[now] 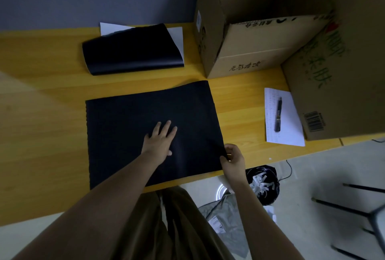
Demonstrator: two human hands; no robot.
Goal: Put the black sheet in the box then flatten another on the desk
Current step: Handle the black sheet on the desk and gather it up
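A black sheet [150, 132] lies spread flat at the middle of the wooden desk [41, 85]. The left hand [159, 140] rests palm-down on it, fingers stretched and slightly spread, gripping nothing. At 4 o'clock from it, the right hand [233, 158] pinches the sheet's near right corner between thumb and fingers. At 11 o'clock from the sheet, a curled stack of black sheets [131, 49] sits on white paper [177, 37]. The open cardboard box [250, 37] stands at 1 o'clock, and a second box [337, 76] at 3 o'clock. A pen [278, 114] lies on a written note [288, 124] between the sheet and that second box.
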